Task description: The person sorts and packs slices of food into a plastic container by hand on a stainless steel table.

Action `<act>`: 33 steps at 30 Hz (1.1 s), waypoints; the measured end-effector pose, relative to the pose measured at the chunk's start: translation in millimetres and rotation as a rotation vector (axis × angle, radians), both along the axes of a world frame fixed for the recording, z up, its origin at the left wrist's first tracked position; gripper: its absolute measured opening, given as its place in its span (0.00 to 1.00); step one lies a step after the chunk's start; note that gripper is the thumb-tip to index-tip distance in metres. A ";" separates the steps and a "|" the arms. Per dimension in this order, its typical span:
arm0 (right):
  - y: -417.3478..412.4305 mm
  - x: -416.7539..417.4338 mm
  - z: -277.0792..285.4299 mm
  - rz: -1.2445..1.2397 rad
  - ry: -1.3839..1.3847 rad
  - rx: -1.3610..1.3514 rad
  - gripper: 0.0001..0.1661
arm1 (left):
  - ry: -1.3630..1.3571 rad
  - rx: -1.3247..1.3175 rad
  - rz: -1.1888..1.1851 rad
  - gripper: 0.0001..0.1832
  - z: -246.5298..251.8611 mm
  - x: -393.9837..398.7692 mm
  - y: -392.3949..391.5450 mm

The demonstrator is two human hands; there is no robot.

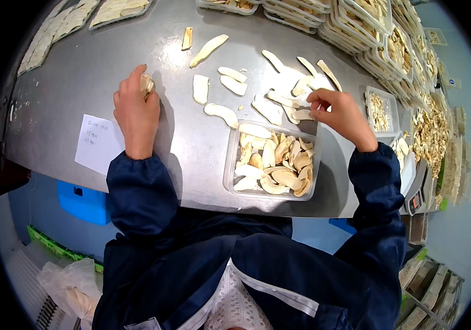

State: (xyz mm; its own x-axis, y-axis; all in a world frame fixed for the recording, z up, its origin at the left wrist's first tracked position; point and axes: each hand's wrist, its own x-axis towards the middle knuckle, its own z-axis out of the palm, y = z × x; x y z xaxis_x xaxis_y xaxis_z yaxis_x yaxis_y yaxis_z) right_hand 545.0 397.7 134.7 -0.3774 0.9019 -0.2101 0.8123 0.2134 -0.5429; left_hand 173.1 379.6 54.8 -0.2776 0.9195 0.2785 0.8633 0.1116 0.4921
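Note:
On the left, my left hand (135, 111) is closed around a small bunch of pale dried mushroom slices (146, 84), partly hidden by the fingers. To the right, my right hand (338, 113) has curled fingers at the end of a mushroom slice (302, 115); whether they grip it cannot be told. Close by lie a wide pale slice (267, 110) and a longer slice (282, 99). Below them stands a clear plastic tray (228, 173) filled with mushroom slices (287, 178). A curved slice (222, 114) lies against the tray's upper left corner.
More slices lie scattered on the metal table (74, 78). Handwritten paper (95, 144) is under my left wrist. Stacked filled trays (351, 33) stand at the back right, with a small tray of bits (379, 111) and a scale (417, 202) at the right. Another filled tray (120, 10) lies back left.

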 end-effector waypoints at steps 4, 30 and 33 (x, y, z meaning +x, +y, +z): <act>-17.4 10.4 -10.1 -0.007 0.043 0.159 0.10 | 0.064 -0.050 0.033 0.25 20.4 23.2 -6.0; -14.0 56.8 -15.9 -0.270 0.006 0.342 0.11 | -0.339 0.243 -0.326 0.16 19.3 56.5 -29.4; -17.4 50.7 -29.5 -0.195 -0.123 0.382 0.12 | -0.544 0.191 -0.225 0.13 15.3 59.4 -40.9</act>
